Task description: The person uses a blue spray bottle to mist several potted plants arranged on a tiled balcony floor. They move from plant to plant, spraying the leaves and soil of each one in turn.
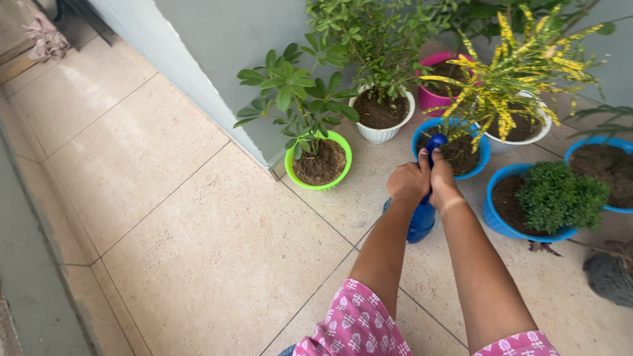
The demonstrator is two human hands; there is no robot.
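Note:
A blue spray bottle (422, 221) stands upright on the tiled floor, its blue top (435, 141) rising between my two hands. My left hand (407, 182) is closed around the upper part of the bottle from the left. My right hand (442, 179) grips the top from the right, fingers wrapped around the head. Both forearms reach forward from pink patterned sleeves (356, 326). The bottle's neck is hidden by my hands.
Potted plants ring the bottle: a green pot (318, 186), a white pot (380, 135), a pink pot (432, 99), a blue pot with a yellow-leaved plant (482, 155), and a blue pot with a small bush (494, 217). A grey wall (217, 53) runs behind.

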